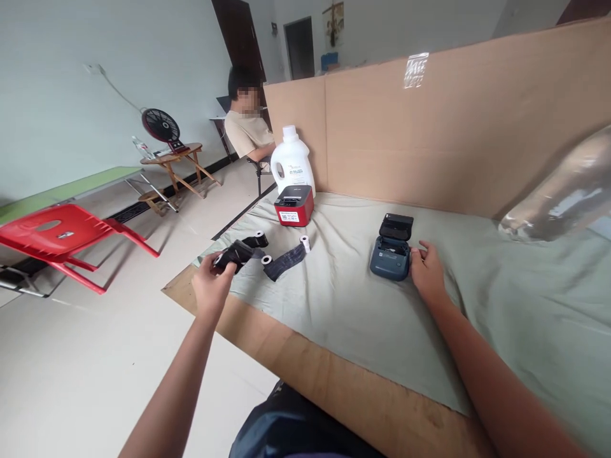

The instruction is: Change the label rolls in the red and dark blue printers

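My left hand (212,280) is closed around a black printer ribbon (236,254), held above the table's left front part. My right hand (426,267) is at the right side of a dark blue label printer (390,262), with the thumb against its edge; some of the fingers are hidden. The printer's black lid (396,226) stands raised, and its inside shows. Between the hands, nearer the left one, a dark ribbon (286,262) lies partly unrolled between two white cores. Another black ribbon roll (259,239) lies just behind my left hand.
Behind the ribbons stand a red and black printer (294,213) and a white detergent bottle (293,162). A cardboard wall (405,140) borders the back. A plastic-wrapped bundle (558,191) rests at right. On the left are a red chair (62,235), a fan (161,126) and a seated person (248,130).
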`<state>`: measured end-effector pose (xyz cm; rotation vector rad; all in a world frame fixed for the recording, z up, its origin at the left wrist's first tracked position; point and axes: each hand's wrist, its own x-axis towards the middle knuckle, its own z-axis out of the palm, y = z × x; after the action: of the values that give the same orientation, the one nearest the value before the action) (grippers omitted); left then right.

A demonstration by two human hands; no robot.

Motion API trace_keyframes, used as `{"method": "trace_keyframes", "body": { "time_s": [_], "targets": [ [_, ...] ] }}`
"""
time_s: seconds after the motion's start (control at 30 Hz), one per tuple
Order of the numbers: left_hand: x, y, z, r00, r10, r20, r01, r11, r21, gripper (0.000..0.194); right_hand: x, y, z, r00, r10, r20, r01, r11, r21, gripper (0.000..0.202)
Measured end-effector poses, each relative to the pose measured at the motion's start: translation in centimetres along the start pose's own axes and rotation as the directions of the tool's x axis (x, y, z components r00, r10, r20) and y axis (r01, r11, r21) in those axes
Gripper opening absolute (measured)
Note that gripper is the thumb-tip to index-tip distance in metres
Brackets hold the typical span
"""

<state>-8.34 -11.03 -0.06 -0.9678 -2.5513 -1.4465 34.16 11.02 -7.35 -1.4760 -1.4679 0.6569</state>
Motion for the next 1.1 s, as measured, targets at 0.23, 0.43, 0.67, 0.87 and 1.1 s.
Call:
{"method": "trace_keyframes", "body": {
  "time_s": [0.23,0.43,0.67,0.87,1.1],
  "targets": [
    [-3.3,-2.3,1.1,0.998,-0.030,-0.048,0.039,0.982,0.187,0.033,0.0,0.0,-0.1,1.000,-0.015,0.001,0.015,1.000,-0.020,0.052],
    [-3.8,-2.1,2.3,0.988,0.007,0.154,-0.047,0.964,0.261,0.037,-0.2,-0.7,-0.2,1.000,0.006,0.002,-0.006,0.999,-0.033,0.052],
    [0.5,-1.4,-0.2,0.991,0.123,0.047,-0.132,0.942,0.307,0.057,0.0,-0.1,-0.1,1.000,0.005,0.003,-0.005,1.000,-0.029,0.054],
    [10.8,0.8,4.6,0.788,0.261,0.557,-0.480,0.827,0.292,0.050,0.1,-0.1,0.0,1.000,0.001,-0.002,-0.001,0.999,-0.033,0.054],
    [13.8,4.2,7.9,0.739,0.217,0.637,-0.490,0.823,0.289,0.034,0.2,0.0,0.1,1.000,-0.010,-0.016,0.010,0.999,-0.034,0.051]
  ]
}}
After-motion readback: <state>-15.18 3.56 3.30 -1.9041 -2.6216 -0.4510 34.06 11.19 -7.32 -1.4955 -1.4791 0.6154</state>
